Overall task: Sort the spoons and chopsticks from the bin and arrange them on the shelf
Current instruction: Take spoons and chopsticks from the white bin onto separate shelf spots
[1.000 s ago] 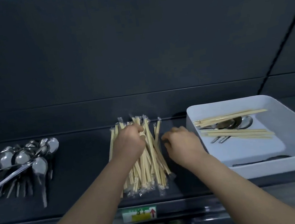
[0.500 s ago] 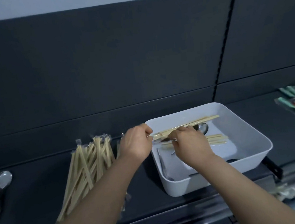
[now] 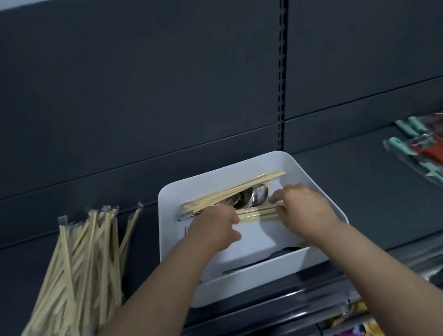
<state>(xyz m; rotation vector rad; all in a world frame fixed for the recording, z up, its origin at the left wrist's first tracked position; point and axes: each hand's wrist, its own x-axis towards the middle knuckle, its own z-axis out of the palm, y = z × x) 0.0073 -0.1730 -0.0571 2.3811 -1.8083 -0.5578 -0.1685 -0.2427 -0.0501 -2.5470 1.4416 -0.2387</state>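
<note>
**Head view.** A white rectangular plastic bin sits at the near edge of the dark metal shelf, at the centre of the scene.

- At the far end of the bin, a far bundle of pale wooden chopsticks lies diagonally across several shiny steel spoons.
- Just nearer, a near bundle of pale wooden chopsticks lies crosswise between the two hands.
- The left hand has its fingers curled round the left end of the near bundle.
- The right hand has its fingers bent over the right end, pinching it. Neither hand holds anything else.
- Left of the bin and apart from it, a fanned pile of plastic-wrapped wooden chopsticks lies on the shelf.
- At the far right lie red and teal packaged goods.

**Step in hand (judged):** gathering chopsticks out of the bin.

**Next move (judged):** lift the near bundle clear of the bin wall, carry it left, and lay it on the fanned pile, aligned with it. The far bundle and the spoons remain in the bin, so sorting is not complete.
</note>
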